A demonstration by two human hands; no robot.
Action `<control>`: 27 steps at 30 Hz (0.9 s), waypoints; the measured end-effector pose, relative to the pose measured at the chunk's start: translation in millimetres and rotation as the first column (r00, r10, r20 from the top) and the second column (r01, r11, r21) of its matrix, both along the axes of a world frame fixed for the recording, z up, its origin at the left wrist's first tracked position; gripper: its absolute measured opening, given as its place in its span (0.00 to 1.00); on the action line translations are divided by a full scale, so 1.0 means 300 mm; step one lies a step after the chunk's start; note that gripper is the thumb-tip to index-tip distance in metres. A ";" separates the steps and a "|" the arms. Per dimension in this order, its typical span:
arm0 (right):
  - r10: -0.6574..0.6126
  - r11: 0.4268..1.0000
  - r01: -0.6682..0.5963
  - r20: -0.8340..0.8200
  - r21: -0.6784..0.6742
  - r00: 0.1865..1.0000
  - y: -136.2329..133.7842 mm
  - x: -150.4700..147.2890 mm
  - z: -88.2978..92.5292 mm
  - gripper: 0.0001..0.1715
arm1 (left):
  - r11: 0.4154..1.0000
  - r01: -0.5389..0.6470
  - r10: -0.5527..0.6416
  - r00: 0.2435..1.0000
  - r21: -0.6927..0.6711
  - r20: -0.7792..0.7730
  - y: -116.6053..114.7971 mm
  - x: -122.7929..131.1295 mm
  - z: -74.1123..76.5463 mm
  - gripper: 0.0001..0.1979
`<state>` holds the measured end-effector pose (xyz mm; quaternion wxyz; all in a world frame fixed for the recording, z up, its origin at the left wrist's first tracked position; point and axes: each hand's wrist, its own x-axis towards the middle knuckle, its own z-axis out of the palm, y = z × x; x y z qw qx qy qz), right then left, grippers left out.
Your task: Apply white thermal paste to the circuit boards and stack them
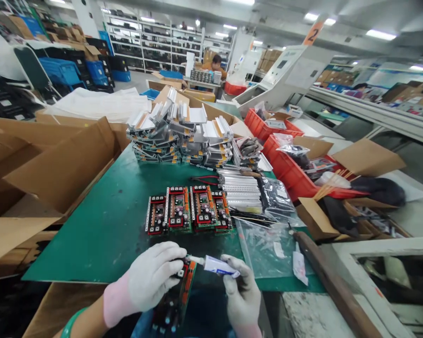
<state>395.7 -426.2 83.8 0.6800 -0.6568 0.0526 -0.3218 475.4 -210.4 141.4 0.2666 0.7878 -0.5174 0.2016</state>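
- Holding the squeeze tube between thumb and fingers, the right hand sits just beyond the near edge of the green work surface; the nozzle points left.
- The left hand is narrow, its fingers bent together over the far end of the circuit board, just beside the nozzle. Whether the fingertips grip the board or only rest on it cannot be told.
- The circuit board lies below both hands, across the near edge of the surface; an orange terminal strip lines its right side. Its lower end is dark and blurred.
- Both hands wear white gloves; the left glove has a pink cuff.
- Four populated boards stand side by side midway between the near and far edges of the surface.
- Silver metal profiles are piled toward the far edge, well apart from the hands.
- Ribbed metal bars lie right of the four populated boards, near red-handled pliers.
- Black strips lie nearer, toward the right edge.
- A clear plastic bag covers the near right corner; a second tube lies there.
- Red crates stand along the right edge.
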 end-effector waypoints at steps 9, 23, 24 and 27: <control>0.031 0.963 -0.022 0.029 -0.267 0.999 -0.029 -0.011 0.010 0.06 | 0.999 -0.028 0.027 0.999 0.026 0.034 0.002 -0.008 -0.027 0.08; -0.013 0.994 -0.003 -0.142 -0.109 0.990 -0.005 -0.011 -0.017 0.07 | 0.997 -0.073 0.073 0.997 -0.014 0.016 0.007 -0.017 -0.051 0.07; -0.019 0.998 0.008 -0.194 -0.055 0.981 0.000 -0.011 -0.026 0.09 | 0.997 -0.073 0.073 0.997 -0.020 0.001 0.006 -0.017 -0.051 0.07; -0.010 0.990 0.056 -0.327 0.132 0.945 0.013 -0.005 -0.044 0.17 | 0.998 -0.065 0.065 0.998 -0.024 -0.014 0.003 -0.016 -0.054 0.08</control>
